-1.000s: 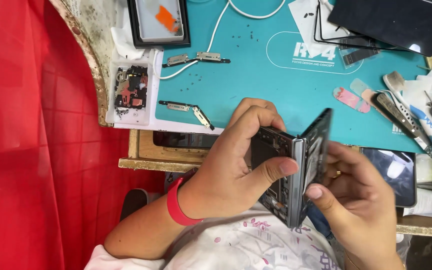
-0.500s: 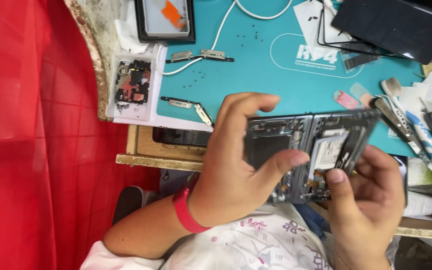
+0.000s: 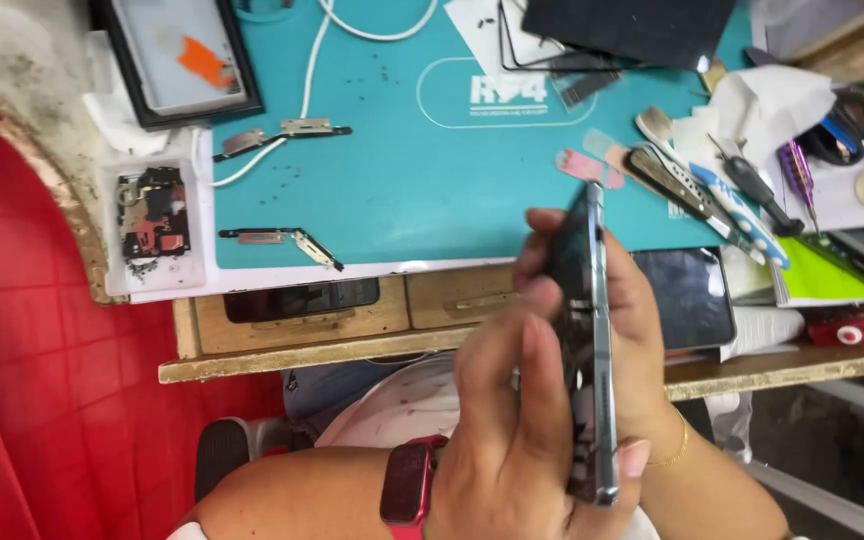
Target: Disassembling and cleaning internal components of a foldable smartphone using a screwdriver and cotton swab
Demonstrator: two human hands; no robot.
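Observation:
My left hand point(image 3: 512, 420), with a red watch on the wrist, grips an opened-up phone body point(image 3: 597, 350) from the near side, fingers along its dark face. The phone body is turned edge-on to me and stands nearly upright, its silver rim showing. My right hand point(image 3: 647, 330), with a thin gold bracelet, holds the same phone body from behind, a fingertip wrapped round its lower end. Both hands hover over the front edge of the wooden bench, just below the teal mat point(image 3: 402, 150).
Two metal hinge strips point(image 3: 287, 130) point(image 3: 277, 238) lie on the mat. A small tray of parts point(image 3: 152, 215), a black-framed screen point(image 3: 177, 60) and a white cable point(image 3: 312, 80) sit left. Tweezers and screwdrivers point(image 3: 722, 190) lie right. Dark phones point(image 3: 297, 298) point(image 3: 692, 295) rest at the bench edge.
The phone body went from half folded to spread flat facing me, and now it is turned edge-on and upright. Both hands shifted right with it.

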